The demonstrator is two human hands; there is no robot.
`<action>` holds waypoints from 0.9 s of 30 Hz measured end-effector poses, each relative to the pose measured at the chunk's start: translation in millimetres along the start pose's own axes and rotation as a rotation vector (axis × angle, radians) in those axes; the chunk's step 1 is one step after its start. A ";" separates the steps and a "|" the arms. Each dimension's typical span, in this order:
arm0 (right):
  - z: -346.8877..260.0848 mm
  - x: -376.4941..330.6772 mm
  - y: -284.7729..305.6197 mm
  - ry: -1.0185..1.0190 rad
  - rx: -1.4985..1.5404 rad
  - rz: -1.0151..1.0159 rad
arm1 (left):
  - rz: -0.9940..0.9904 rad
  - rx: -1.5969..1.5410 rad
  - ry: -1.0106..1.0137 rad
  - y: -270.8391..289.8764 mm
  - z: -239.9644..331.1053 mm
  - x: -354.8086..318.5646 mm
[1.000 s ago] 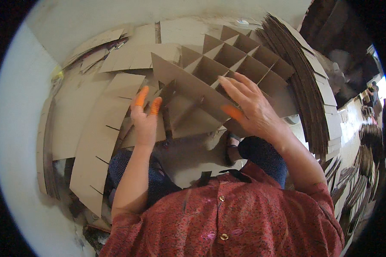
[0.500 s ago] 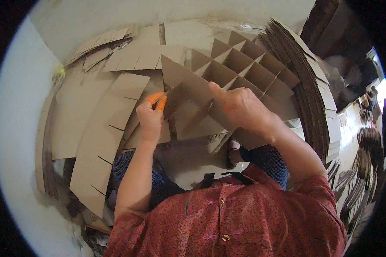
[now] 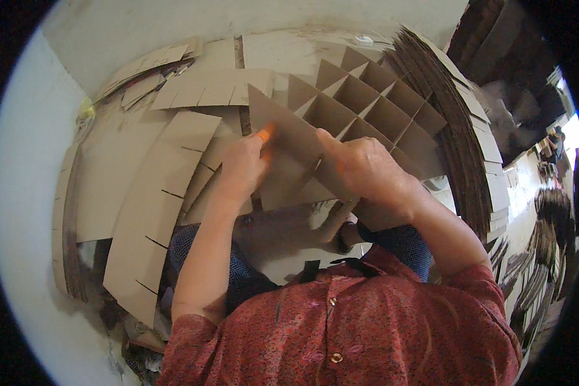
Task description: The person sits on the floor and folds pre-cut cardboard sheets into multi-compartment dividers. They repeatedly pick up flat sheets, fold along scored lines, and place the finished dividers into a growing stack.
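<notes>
A cardboard divider grid (image 3: pixel 357 93) of crossed, slotted strips stands on the table, its square cells facing up. My right hand (image 3: pixel 367 164) is closed on its near side, the thumb on the top edge of a grey-brown cardboard strip (image 3: pixel 283 122) that slants to the left. Against the left part of this strip is my left hand (image 3: pixel 243 164), with orange covers on its fingers. Those fingers are smeared by motion and partly hidden, so their grip does not show.
Left of the grid lie long slotted cardboard strips (image 3: pixel 161 193), with more flat strips (image 3: pixel 202 89) behind. A tall stack of cardboard strips (image 3: pixel 453 122) curves along the right. Walls (image 3: pixel 19 212) bound the left and back. More cardboard piles (image 3: pixel 534 251) stand at far right.
My left hand has moved right and slightly up, its orange-covered fingers now against the strip. My right hand keeps its hold, nearly still.
</notes>
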State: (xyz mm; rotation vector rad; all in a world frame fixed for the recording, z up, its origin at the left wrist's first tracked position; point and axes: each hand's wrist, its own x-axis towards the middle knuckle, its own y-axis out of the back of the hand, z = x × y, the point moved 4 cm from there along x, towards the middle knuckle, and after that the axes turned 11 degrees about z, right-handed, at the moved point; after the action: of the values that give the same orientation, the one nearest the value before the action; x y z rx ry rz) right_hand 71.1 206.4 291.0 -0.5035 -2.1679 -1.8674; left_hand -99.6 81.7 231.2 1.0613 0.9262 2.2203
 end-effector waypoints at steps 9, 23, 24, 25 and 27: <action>8.3 -8.4 -29.8 -0.100 -0.102 -0.201 | 0.008 -0.584 0.249 -1.4 -19.0 -6.6; 32.1 -61.3 -27.4 -0.749 0.396 0.042 | -0.335 -1.161 0.081 -56.8 76.1 -77.8; 36.0 -65.3 -40.0 -0.732 0.423 0.218 | -0.373 -1.254 0.061 -68.8 88.7 -83.8; 45.8 -67.8 -46.3 -0.741 0.481 0.256 | -0.405 -1.341 0.048 -78.8 94.8 -89.5; 65.4 -78.3 -45.3 -0.768 0.600 0.332 | -0.423 -1.280 0.142 -86.6 93.3 -90.6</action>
State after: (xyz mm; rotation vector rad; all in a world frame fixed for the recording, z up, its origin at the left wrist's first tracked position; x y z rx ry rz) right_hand 127.1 257.0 208.8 -1.4890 -2.6838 -0.8305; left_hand 40.2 108.9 166.8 0.0794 -0.2940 1.9144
